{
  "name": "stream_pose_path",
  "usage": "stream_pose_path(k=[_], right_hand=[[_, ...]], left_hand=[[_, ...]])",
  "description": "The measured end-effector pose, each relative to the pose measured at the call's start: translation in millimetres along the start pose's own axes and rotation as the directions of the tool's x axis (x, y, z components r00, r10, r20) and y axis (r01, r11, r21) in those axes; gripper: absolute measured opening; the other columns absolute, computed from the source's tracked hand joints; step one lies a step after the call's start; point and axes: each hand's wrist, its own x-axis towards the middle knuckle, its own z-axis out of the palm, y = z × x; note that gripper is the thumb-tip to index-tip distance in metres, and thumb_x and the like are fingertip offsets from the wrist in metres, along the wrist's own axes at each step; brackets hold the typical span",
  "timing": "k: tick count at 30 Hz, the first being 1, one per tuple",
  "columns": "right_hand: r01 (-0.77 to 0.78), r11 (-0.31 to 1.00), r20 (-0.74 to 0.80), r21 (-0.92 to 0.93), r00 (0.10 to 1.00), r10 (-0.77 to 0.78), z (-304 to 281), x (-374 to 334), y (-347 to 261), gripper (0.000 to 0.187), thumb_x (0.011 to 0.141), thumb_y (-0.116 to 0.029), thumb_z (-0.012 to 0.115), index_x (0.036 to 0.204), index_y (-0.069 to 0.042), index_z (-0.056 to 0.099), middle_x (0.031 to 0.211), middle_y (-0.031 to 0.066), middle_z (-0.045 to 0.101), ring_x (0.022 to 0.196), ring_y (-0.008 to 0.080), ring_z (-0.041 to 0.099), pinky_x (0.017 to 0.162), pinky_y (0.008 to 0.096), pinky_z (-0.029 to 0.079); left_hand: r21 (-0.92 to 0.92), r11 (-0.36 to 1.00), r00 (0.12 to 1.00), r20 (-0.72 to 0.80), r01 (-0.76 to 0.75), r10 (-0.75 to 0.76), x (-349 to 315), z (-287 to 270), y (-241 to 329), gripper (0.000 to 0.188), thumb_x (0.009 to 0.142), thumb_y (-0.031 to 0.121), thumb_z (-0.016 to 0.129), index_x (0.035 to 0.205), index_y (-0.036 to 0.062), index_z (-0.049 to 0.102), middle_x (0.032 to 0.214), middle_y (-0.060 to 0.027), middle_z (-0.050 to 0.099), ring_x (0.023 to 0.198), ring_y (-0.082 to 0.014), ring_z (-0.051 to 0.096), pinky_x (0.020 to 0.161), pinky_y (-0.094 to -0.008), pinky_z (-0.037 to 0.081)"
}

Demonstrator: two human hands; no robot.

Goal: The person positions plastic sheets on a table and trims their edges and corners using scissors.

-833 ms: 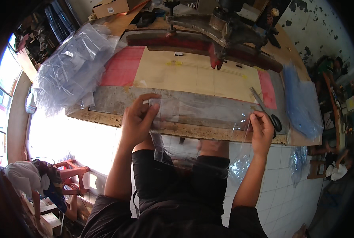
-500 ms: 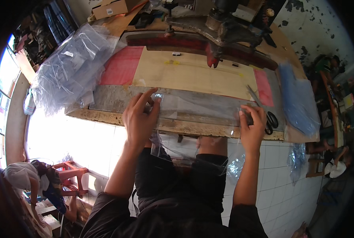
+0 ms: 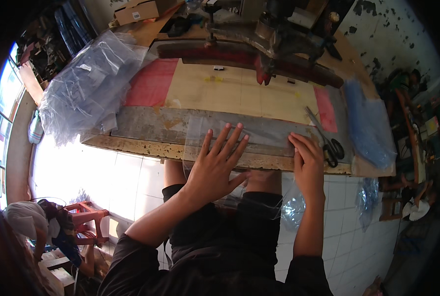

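Observation:
A clear plastic sheet (image 3: pixel 264 140) lies over the front edge of the grey work surface, part of it hanging down toward my lap. On its left half my left hand (image 3: pixel 215 165) rests flat with the fingers spread. At the sheet's right edge, my right hand (image 3: pixel 309 160) has its fingers pressed together, pinching the plastic near the fingertips. Just right of that hand lie scissors (image 3: pixel 332 148) with black handles, blades pointing away from me. Behind the sheet is a cream panel (image 3: pixel 239 96) with a red area at each end.
A heavy press with a long curved bar (image 3: pixel 215 51) spans the far side. Crumpled clear plastic (image 3: pixel 89 84) is heaped at left; a bluish plastic stack (image 3: pixel 370 128) lies at right. Beyond stand a cardboard box (image 3: pixel 137 12) and, lower left, a red stool (image 3: pixel 89 222) beside a person.
My left hand has let go of the sheet's left end, moved right and flattened onto the plastic. The sheet lies flatter on the edge. My right hand has shifted slightly left, fingers closer together.

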Motion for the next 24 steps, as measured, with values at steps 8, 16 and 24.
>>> stream_pose_path(k=[8,16,24], right_hand=[[0.044,0.930,0.123,-0.364,0.992,0.001,12.0,-26.1,-12.9,0.052,0.108,-0.035,0.055,0.153,-0.008,0.053,0.161,0.0124,0.048,0.151,0.0348,0.041,0.124,0.0571,0.029],[0.121,0.965,0.188,-0.232,0.979,-0.078,27.9,-15.6,-43.2,0.054,0.107,-0.039,0.056,0.155,-0.013,0.052,0.163,0.0116,0.046,0.155,0.0346,0.036,0.124,0.0594,0.029],[0.156,0.950,0.222,-0.270,0.970,-0.096,-4.6,-12.4,-10.2,0.043,0.107,-0.038,0.058,0.143,-0.015,0.066,0.158,0.0014,0.054,0.154,0.0320,0.038,0.126,0.0538,0.026]], left_hand=[[-0.011,0.999,0.998,0.056,0.043,-0.043,5.7,-3.3,2.2,0.084,0.100,0.061,0.059,0.161,0.0076,0.040,0.170,-0.0178,0.031,0.158,-0.0390,0.029,0.124,-0.0640,0.024],[-0.028,0.999,0.999,0.030,0.044,-0.043,8.5,-0.3,3.3,0.083,0.098,0.063,0.061,0.160,0.0115,0.044,0.169,-0.0172,0.033,0.157,-0.0395,0.029,0.124,-0.0674,0.023],[0.000,0.995,0.995,0.015,0.097,-0.097,0.9,0.1,-0.6,0.078,0.099,0.063,0.058,0.161,0.0173,0.044,0.172,-0.0128,0.030,0.159,-0.0388,0.026,0.122,-0.0747,0.015]])
